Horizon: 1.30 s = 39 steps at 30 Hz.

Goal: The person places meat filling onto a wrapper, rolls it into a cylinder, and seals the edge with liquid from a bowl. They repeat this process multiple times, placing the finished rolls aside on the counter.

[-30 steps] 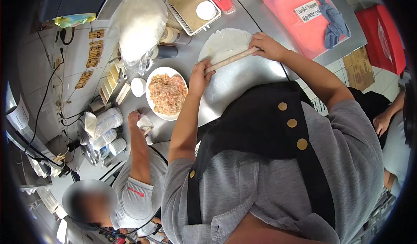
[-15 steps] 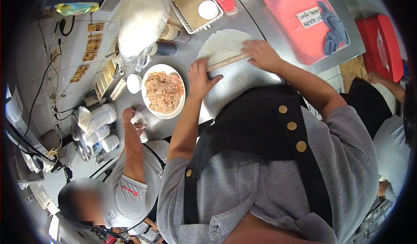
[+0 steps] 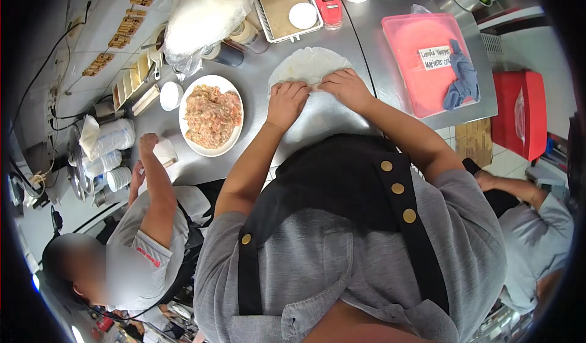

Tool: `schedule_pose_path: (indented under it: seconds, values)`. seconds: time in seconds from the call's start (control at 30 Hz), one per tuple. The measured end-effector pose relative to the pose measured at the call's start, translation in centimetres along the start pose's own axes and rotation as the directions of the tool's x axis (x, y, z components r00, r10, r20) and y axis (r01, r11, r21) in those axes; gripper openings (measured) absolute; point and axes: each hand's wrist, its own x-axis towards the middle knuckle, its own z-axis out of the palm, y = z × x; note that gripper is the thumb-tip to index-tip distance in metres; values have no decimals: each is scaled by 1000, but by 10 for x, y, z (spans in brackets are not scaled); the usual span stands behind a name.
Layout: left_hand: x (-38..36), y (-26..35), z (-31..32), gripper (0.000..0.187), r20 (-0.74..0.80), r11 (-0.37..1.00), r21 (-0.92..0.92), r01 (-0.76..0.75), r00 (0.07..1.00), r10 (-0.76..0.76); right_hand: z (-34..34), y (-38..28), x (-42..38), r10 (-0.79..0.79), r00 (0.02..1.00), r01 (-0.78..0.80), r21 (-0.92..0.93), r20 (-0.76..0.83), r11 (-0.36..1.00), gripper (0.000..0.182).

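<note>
On the steel counter (image 3: 372, 35) at the far middle of the scene, both of the person's hands lie palm-down, side by side, on a stack of thin white wrappers (image 3: 308, 64). The left hand (image 3: 285, 103) has its fingers together and curled forward, the tips pressing on the near edge of the wrappers. The right hand (image 3: 345, 88) sits just beside it, fingers likewise together and bent down onto the sheet, its fingertips almost touching those of the left hand. Whether anything is rolled up beneath the fingers cannot be told, since the hands cover that spot. Both forearms run from the hands back toward the near side, the elbows spread apart over a grey shirt and black apron.

To the left of the wrappers stands a white plate of minced filling (image 3: 210, 115), with a small white cup (image 3: 170, 95) further left. Far left of the wrappers lies a bulky clear plastic bag (image 3: 204, 13). To the right sits a red lidded box (image 3: 427, 62) with a paper label and a blue cloth (image 3: 461, 82) draped on it. At the far edge are a tray with a white round lid (image 3: 303, 15) and a red tape dispenser (image 3: 326, 0).

On the near left, a co-worker's hand (image 3: 148, 142) is raised over the counter by a crumpled white paper (image 3: 166, 154).
</note>
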Motion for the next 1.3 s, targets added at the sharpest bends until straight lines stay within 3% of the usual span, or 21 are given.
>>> schedule_pose_path:
  seconds: [0.07,0.23,0.4,0.63,0.83,0.9,1.03,1.3]
  values:
    - [0,-6,3,28,-5,1000,-23,6,1000,-6,-5,-5,-1,-33,995,26,-67,-99,997,24]
    - [5,-5,2,28,-28,995,-92,39,999,-41,1,-7,1,-21,996,18,-34,-88,999,29]
    - [14,-2,3,28,-72,994,-110,21,997,-30,5,-3,7,121,990,-117,52,-71,992,28]
    - [21,-12,14,30,-73,995,-84,57,995,-63,2,1,12,3,996,-10,-71,-95,997,37]
    - [29,-5,6,31,-116,988,-121,92,988,-106,6,6,20,108,991,-108,0,-77,994,36]
    - [28,-10,12,32,-59,993,-89,71,995,-77,10,10,22,146,986,-144,40,-78,989,37]
    - [33,-18,21,33,-74,995,-66,81,994,-86,11,15,27,94,986,-102,-56,-138,993,37]
    - [24,-40,20,39,-113,985,-145,92,988,-109,10,27,32,124,987,-121,29,-101,992,35]
